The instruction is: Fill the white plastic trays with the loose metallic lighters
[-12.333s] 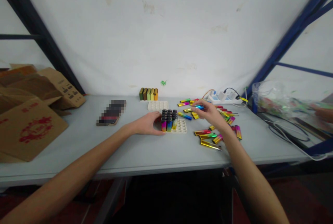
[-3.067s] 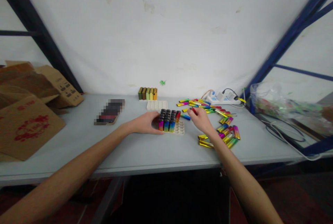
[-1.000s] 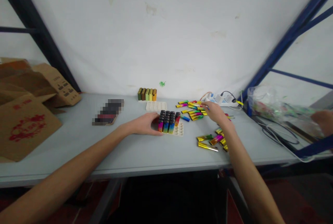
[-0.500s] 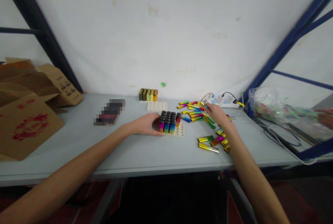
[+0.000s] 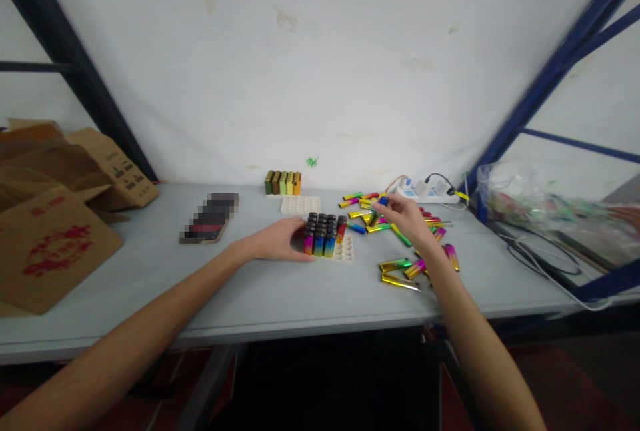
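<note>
My left hand (image 5: 281,241) rests on the grey table (image 5: 280,291), its fingers curled against the left side of a white tray (image 5: 346,252) that holds several upright rainbow-coloured lighters (image 5: 323,233). My right hand (image 5: 406,217) hovers just above a scattered pile of loose lighters (image 5: 400,263) to the right of the tray. Its fingertips pinch one blue-tipped lighter (image 5: 383,201). A second, empty white tray (image 5: 300,204) lies behind the first.
A row of green and orange lighters (image 5: 284,183) stands by the wall. A blurred dark object (image 5: 210,217) lies left of the trays, cardboard boxes (image 5: 60,211) at far left. A power strip (image 5: 425,189), cables (image 5: 540,251) and a plastic bag (image 5: 525,201) sit right.
My right hand has drawn back slightly from the far part of the pile and lifted a blue-tipped lighter in its fingertips. My left hand stays against the tray.
</note>
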A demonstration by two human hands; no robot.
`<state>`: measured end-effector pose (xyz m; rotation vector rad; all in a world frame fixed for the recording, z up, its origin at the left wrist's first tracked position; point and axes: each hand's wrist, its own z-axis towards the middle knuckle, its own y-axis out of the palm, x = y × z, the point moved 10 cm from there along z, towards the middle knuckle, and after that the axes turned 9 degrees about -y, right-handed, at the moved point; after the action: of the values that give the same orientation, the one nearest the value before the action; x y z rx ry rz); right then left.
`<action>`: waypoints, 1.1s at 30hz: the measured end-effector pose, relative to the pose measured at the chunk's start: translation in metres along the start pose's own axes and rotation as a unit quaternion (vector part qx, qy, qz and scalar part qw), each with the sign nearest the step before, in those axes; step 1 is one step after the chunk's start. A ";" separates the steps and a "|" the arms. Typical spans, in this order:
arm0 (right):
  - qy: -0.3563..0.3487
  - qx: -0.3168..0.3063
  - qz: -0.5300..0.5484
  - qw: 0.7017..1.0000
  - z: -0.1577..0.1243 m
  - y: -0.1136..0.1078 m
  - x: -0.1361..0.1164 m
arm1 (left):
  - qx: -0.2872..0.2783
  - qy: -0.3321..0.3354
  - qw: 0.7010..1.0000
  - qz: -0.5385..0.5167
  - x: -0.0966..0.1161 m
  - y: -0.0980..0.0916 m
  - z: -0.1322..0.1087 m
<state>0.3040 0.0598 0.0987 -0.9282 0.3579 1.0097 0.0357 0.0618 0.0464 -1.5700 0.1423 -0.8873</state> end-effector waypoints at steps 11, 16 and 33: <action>0.059 -0.099 0.258 0.959 -0.020 0.076 -0.031 | 0.000 0.011 1.000 -0.005 0.002 0.001 0.000; 0.034 -0.056 0.135 0.989 -0.016 0.070 -0.036 | 0.006 0.008 1.000 -0.013 0.001 0.000 0.001; 0.099 -0.069 0.019 0.993 -0.024 0.078 -0.014 | -0.005 -0.002 0.999 -0.032 -0.001 0.001 0.001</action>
<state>0.2342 0.0493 0.0552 -1.1546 0.4778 0.9895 0.0360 0.0629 0.0447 -1.5928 0.0943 -0.9354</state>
